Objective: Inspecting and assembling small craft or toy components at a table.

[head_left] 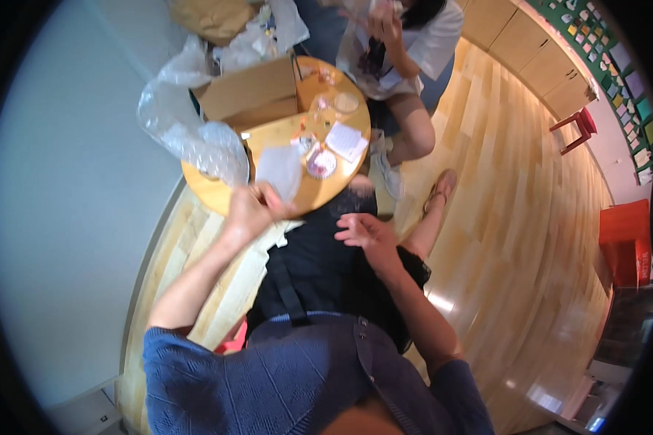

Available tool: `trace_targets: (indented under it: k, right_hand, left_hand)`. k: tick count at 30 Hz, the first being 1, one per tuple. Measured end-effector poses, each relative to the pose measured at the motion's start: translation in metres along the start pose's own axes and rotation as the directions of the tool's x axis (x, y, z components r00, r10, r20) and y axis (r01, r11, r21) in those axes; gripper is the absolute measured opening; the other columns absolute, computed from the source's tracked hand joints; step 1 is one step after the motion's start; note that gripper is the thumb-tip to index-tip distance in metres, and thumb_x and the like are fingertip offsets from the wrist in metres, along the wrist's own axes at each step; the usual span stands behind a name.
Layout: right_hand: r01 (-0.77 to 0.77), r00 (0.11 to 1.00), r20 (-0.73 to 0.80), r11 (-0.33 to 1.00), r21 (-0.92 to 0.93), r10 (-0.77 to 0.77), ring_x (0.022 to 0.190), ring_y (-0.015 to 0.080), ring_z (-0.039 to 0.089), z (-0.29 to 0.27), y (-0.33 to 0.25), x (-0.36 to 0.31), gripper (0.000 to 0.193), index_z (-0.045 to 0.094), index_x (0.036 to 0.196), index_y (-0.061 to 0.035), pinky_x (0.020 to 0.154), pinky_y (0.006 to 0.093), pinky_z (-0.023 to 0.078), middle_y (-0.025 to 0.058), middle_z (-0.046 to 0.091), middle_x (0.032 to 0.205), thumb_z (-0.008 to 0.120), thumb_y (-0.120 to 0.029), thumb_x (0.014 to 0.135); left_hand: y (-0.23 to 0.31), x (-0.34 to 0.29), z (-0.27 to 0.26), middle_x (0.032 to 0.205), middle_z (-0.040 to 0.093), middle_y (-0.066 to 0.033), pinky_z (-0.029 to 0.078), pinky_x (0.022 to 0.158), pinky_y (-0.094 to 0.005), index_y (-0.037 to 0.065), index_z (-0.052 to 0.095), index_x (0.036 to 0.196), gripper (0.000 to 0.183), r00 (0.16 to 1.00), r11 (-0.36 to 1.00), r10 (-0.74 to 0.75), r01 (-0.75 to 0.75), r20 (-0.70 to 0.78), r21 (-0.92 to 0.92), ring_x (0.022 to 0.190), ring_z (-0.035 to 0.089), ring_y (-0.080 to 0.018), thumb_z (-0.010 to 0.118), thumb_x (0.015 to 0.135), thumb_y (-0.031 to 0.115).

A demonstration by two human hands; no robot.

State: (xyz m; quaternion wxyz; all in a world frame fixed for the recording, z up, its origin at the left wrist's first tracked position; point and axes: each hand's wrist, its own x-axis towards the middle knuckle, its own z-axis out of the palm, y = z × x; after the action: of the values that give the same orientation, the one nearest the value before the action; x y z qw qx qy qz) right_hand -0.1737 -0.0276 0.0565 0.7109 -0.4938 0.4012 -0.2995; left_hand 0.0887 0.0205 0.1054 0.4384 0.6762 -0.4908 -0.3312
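Observation:
My left hand is closed, its fingers pinched at the lower edge of a small translucent white plastic bag. The bag stands up past the fingers, over the near side of a round wooden table. Apart from it, my right hand hovers above my black-clothed lap with its fingers loosely spread and nothing visible in them. Close beyond the bag lie a round patterned item and some white paper sheets. Blur hides fine detail at the left fingertips.
An open cardboard box and crumpled bubble wrap crowd the table's left side. A clear round dish and small bits lie farther back. Another person sits across, hands raised. A red stool stands far right.

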Motion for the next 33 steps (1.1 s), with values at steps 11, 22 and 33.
trace_targets:
  k: [11, 22, 33]
  right_hand:
    - [0.089, 0.994, -0.052, 0.988, -0.126, -0.096, 0.061, 0.0119, 0.065, 0.024, -0.001, 0.003, 0.016, 0.056, 0.091, 0.0038, 0.053, 0.0241, 0.052, 0.0096, 0.066, 0.074, 0.066, -0.009, 0.093]
    - [0.161, 0.956, -0.149, 0.875, -0.457, -0.254, 0.053, 0.0106, 0.062, 0.011, -0.042, -0.005, 0.015, 0.058, 0.073, 0.001, 0.049, 0.0239, 0.047, 0.0057, 0.062, 0.063, 0.066, -0.007, 0.082]
    - [0.211, 0.901, -0.231, 0.837, -0.504, -0.366, 0.055, 0.0179, 0.061, 0.017, -0.059, -0.007, 0.02, 0.058, 0.065, -0.0018, 0.054, 0.0305, 0.047, 0.009, 0.061, 0.058, 0.071, -0.012, 0.076]
  left_hand:
    - [0.029, -0.035, 0.053, 0.059, 0.058, -0.0002, 0.043, 0.047, -0.0229, 0.005, 0.053, 0.067, 0.032, 0.959, 0.997, -0.062, 0.049, 0.276, 0.054, 0.053, 0.055, -0.0058, 0.083, 0.079, 0.008]
    - [0.045, -0.011, 0.051, 0.056, 0.048, 0.0003, 0.039, 0.048, -0.0254, 0.003, 0.048, 0.071, 0.023, 0.968, 0.928, 0.246, -0.247, 0.039, 0.278, 0.054, 0.051, -0.0067, 0.067, 0.084, 0.005]
    - [0.067, -0.01, 0.038, 0.073, 0.055, -0.0081, 0.044, 0.052, -0.0299, 0.001, 0.05, 0.084, 0.016, 0.984, 0.987, 0.132, -0.119, -0.121, 0.111, 0.055, 0.052, -0.014, 0.062, 0.074, -0.003]
